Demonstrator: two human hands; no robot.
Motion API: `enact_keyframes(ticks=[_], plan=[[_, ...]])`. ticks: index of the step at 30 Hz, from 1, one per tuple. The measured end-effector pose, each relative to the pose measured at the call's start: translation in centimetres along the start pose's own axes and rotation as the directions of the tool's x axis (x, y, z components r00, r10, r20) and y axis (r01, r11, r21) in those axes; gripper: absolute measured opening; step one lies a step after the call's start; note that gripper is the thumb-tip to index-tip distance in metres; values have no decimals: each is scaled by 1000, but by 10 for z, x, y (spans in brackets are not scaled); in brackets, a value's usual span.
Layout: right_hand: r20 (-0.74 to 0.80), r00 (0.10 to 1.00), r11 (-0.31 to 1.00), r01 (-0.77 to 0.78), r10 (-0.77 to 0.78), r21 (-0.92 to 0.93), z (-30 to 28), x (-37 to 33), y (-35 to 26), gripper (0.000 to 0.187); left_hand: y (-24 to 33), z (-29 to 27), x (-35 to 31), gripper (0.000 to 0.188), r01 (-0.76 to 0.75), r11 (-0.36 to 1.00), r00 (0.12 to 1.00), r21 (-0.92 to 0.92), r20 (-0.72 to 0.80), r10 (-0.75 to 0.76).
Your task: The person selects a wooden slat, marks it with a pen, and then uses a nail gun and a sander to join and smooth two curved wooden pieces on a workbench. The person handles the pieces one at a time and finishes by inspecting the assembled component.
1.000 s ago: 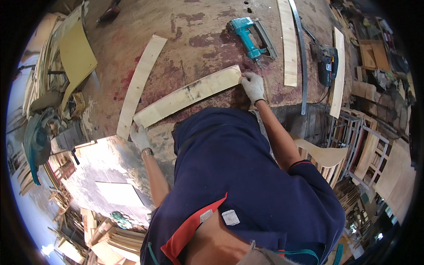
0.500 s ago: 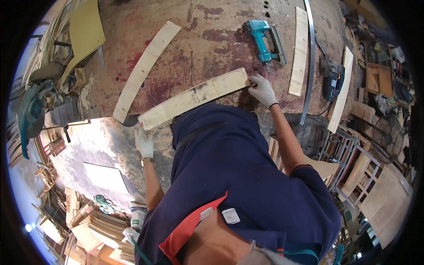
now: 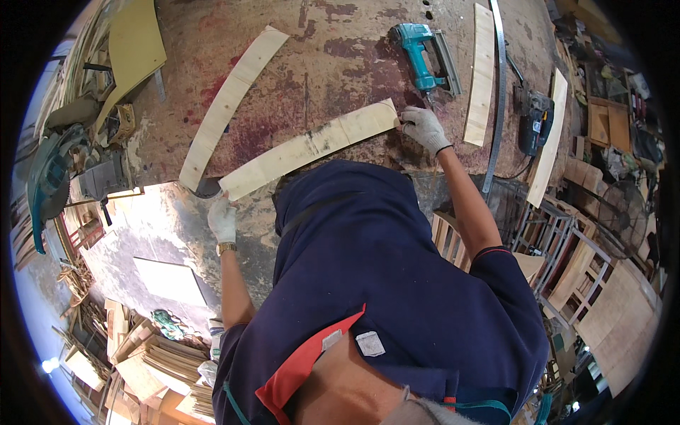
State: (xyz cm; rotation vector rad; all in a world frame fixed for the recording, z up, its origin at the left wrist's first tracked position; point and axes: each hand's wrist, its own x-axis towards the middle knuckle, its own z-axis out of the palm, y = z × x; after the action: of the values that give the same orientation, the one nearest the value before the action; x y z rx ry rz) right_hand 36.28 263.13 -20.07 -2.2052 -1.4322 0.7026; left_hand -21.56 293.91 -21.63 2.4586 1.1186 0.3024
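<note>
Left hand [image 3: 222, 220] and right hand [image 3: 425, 132] grip 1 pale board [image 3: 312, 147] by opposite ends; it's at the near edge of the worktop [image 3: 340, 78].

Navy short-sleeved shirt [image 3: 418, 276], red collar lining [image 3: 304, 363], pale-gloved hands [image 3: 426, 131], gold-toned wristwatch [image 3: 227, 248]

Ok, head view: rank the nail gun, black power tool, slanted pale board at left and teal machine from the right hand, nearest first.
From the right hand:
1. nail gun, just beyond it
2. black power tool, to its right
3. slanted pale board, well to its left
4. teal machine, far left edge
</note>
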Motion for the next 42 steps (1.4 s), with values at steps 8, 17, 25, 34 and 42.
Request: enact_keyframes(ticks=[8,17,25,34,42], plan=[[-84,994,976,-82,66,-204,20,-22,-14,21,7,-6,-3,52,-36,980,991,194,134,10],[-86,994,975,-86,70,-206,19,-21,-17,19,8,-9,-3,39,-90,970,983,226,175,51],[-263,895,923,-299,359,242,13,2,-42,32,21,14,5,36,409,872,889,-269,-98,-447],[-339,759,826,-461,556,324,42,2,-48,33,34,39,10,25,602,444,609,-663,21,-793],[-299,719,769,-509,627,387,45,3,-50,32,37,54,3,33,600,567,690,-564,6,-724]])
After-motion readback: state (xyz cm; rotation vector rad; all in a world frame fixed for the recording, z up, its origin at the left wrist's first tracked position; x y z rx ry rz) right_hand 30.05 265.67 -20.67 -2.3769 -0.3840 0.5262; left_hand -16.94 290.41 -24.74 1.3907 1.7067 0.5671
